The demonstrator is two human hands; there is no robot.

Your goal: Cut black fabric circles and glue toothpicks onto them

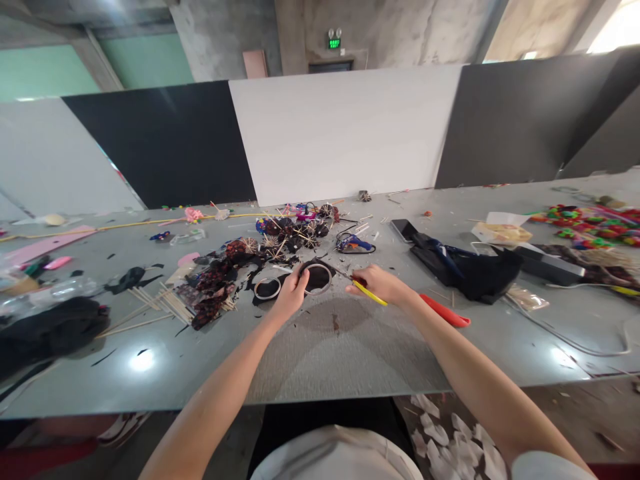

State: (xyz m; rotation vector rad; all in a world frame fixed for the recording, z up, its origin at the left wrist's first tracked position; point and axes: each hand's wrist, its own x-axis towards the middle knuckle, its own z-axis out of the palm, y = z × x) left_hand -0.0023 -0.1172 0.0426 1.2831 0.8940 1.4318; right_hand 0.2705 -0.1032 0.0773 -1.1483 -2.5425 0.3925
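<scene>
My left hand (pixel 294 291) is closed on a pale ring with black cloth (pixel 331 283), held just above the table. A pair of scissors with yellow handles (pixel 371 293) is gripped in my right hand (pixel 381 283). Its blades point left, close to the ring's right edge; whether they touch the cloth I cannot tell. A second pale ring (pixel 256 291) lies on black cloth just left of my left hand. Beyond the hands is a blue glue gun (pixel 354 245) on the table.
Dark patterned fabric pieces (pixel 207 293) and thin wooden sticks (pixel 170 303) lie to the left. Behind them sits a heap of dark bundles with sticks (pixel 295 233). Rightward are a red object (pixel 444 311), a phone (pixel 401 231) and a black bag (pixel 475 275).
</scene>
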